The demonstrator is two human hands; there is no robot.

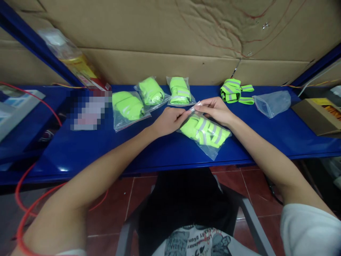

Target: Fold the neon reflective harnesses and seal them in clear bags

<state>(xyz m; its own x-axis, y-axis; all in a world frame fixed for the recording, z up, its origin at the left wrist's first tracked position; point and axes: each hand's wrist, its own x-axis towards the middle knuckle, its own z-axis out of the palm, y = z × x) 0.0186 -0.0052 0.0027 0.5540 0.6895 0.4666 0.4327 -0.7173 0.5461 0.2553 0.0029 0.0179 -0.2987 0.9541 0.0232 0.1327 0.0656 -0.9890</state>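
Note:
Both hands pinch the top edge of a clear zip bag lying on the blue bench. Inside it is a folded neon-yellow reflective strap bundle with grey stripes. My left hand is closed on the bag's edge at its left part. Close beside it, my right hand grips the same edge between thumb and fingers. Farther back, a loose reflective strap bundle lies unbagged, with two ends sticking out to the right. A flat, unfilled zip bag rests to its right.
Three bagged bundles, a left one, a middle one and a right one, lie toward the back. A plastic bottle leans at the back left. An open cardboard box stands right. A red hose loops at left.

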